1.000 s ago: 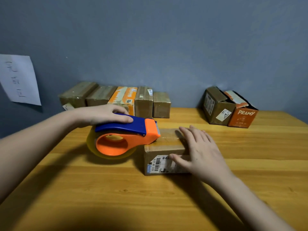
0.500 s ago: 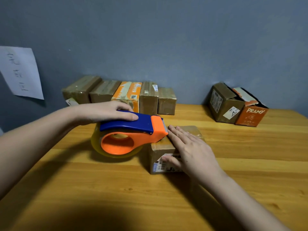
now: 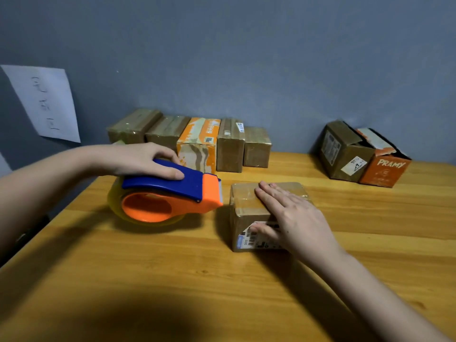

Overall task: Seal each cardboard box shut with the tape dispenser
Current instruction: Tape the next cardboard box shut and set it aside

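Head view, looking down over a wooden table (image 3: pixel 172 280). Left hand (image 3: pixel 138 159) grips the blue handle of the tape dispenser (image 3: pixel 170 193), fingers curled over the top, thumb laid along the near side. Dispenser has an orange body, a clear tape roll around its hub, its cutting end facing right. That end sits just beside the left edge of a small cardboard box (image 3: pixel 249 208), a narrow gap between them; the roll looks to rest on the table, though contact cannot be confirmed.

Right hand (image 3: pixel 293 218) lies flat on the box, fingers straight and close together, pressing the top face; thumb runs down the near side across a white barcode label (image 3: pixel 249 240). Glossy tape shows across the box top and over its left edge. Box sits near the table's middle.

Farther out: a row of five boxes (image 3: pixel 197 141) against the blue-grey wall (image 3: pixel 246 58), behind the dispenser, standing side by side and touching. Four are brown and taped, the middle one is orange and white. Well apart to the right, two more boxes lean together by the wall: a brown one (image 3: pixel 343 151) with a flap raised, and an orange one (image 3: pixel 385 169) printed "PRAMY", its top torn open. A white paper sheet (image 3: pixel 47 102) with handwriting hangs on the wall at left; writing not legible.
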